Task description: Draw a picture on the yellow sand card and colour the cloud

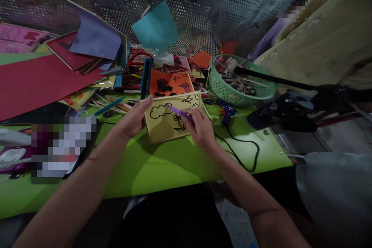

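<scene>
A small box with thin wooden stick edges stands in front of me, tilted. Its near side is a yellow panel [162,128] with black line drawings of a cloud, a flower and a bird. An orange panel [171,79] with dark and purple drawings shows behind the top edge. My left hand [135,118] grips the box at its left upper corner, the thumb up along the edge. In my right hand [202,126] is a purple marker [181,113], its tip at the right end of the cloud outline.
Behind the box lie sticks, scissors [114,70] and coloured paper. A green basket [241,95] of scraps stands at back right, near a glue gun [226,111] with a black cable. A phone [78,143] lies left on the green table [139,178]. A person's sleeve [267,38] shows at right.
</scene>
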The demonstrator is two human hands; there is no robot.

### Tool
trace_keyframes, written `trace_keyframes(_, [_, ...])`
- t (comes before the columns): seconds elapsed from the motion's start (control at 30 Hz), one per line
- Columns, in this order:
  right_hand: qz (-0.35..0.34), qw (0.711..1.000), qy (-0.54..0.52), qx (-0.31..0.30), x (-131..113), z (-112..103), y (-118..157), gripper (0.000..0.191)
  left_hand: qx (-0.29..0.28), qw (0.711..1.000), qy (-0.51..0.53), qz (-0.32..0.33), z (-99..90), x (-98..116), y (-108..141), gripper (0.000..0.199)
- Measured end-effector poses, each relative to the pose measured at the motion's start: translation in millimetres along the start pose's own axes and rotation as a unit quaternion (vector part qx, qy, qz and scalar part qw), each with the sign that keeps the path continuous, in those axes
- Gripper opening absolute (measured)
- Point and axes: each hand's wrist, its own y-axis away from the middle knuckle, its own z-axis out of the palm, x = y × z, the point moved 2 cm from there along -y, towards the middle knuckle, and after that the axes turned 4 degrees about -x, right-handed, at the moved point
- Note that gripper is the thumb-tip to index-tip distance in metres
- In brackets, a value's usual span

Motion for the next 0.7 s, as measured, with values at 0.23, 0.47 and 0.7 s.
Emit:
trace_keyframes(0.23, [0.002, 1.0, -0.003, 0.004, 1.2, 0.5, 0.9, 0.018, -0.001, 1.0, 0.0, 0.004, -2.3, -2.7, -0.8, 0.045])
trace_keyframes(0.47, [0.004, 1.0, -0.002, 0.001, -0.6, -0.3, -0.2, 0.018, 0.006, 1.0, 0.0, -0.003, -1.2, -0.9, -0.4, 0.041])
trace_keyframes(0.7, [0.006, 1.0, -0.01, 0.002, -0.2, 0.9, -0.9, 0.02, 0.002, 1.0, -0.003, 0.001, -1.4, -1.6, -1.7, 0.041])
